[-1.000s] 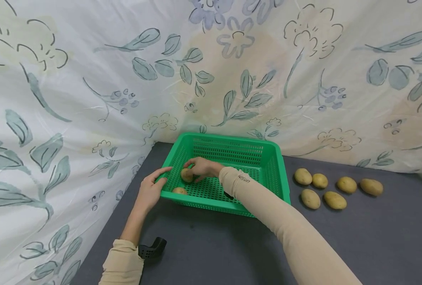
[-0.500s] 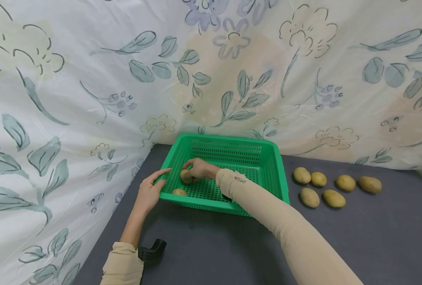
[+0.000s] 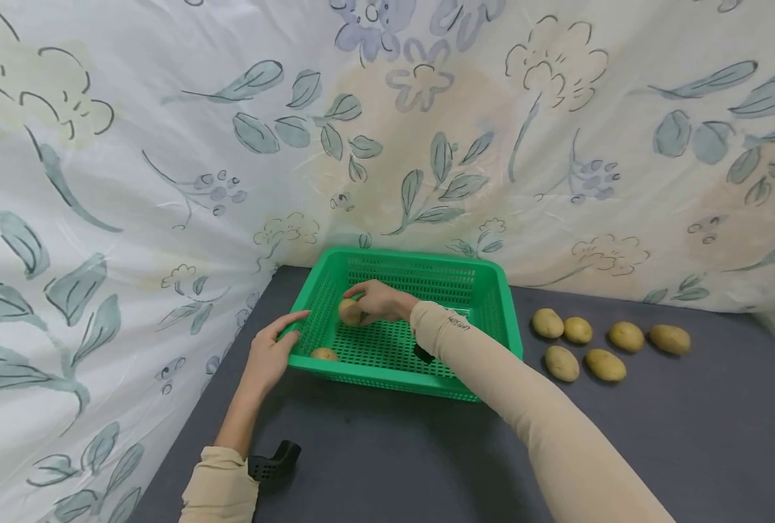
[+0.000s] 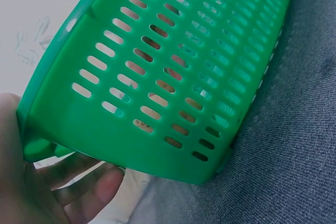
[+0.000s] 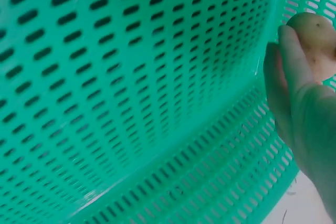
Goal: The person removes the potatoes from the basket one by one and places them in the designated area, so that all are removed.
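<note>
A green slotted plastic basket (image 3: 394, 382) stands on the dark table. My left hand (image 3: 266, 356) grips its rim at the near left corner; in the left wrist view the fingers (image 4: 100, 187) curl beneath the rim. Inside the basket's left half, my right hand (image 3: 382, 299) holds a potato (image 3: 349, 312) between thumb and fingers. The right wrist view shows that potato (image 5: 315, 45) at the right edge, apparently off the basket floor. A second potato (image 3: 325, 354) lies in the near left corner, partly hidden by the front rim.
Several potatoes (image 3: 605, 365) lie in two loose rows on the dark cloth-covered table (image 3: 374, 465), right of the basket. A floral curtain (image 3: 387, 131) hangs close behind and to the left. A black camera mount (image 3: 276, 460) sits at the left wrist.
The right hand has raised the potato slightly and shifted it to the right, away from the basket's left wall. The left hand keeps its hold on the rim. The head view has shifted slightly.
</note>
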### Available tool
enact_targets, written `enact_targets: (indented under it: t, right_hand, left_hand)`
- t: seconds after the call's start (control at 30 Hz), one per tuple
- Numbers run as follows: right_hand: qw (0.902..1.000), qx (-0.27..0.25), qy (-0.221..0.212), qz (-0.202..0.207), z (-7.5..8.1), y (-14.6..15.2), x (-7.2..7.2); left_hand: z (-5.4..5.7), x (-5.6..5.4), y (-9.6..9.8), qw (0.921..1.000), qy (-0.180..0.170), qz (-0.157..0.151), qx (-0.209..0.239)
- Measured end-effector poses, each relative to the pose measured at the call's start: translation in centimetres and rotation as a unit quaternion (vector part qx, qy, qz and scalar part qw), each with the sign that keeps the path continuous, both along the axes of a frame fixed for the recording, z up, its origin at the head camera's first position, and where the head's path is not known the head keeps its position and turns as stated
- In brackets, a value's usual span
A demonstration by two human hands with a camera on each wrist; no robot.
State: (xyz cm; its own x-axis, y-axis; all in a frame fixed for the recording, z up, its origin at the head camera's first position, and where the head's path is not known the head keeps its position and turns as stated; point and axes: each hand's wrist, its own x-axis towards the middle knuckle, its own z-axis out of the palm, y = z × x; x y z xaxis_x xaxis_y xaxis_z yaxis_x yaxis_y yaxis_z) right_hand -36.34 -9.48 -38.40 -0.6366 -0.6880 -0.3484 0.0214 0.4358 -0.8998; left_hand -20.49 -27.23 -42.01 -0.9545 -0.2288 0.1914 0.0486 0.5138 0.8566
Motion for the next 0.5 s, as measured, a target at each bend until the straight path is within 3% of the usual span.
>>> enact_targets:
  t: [0.27,0.5]
  right_hand:
    - [0.9951,-0.084,-0.051,0.015,0.9,2.0,-0.7]
    - [0.9854,-0.151,-0.076,-0.019,2.8,3.7,-1.4]
  left_hand:
    - [0.1,0.2,0.1,0.9999,-0.009,-0.004,0.004]
    - [0.3,0.3,0.2,1.0000,-0.006,-0.001,0.001]
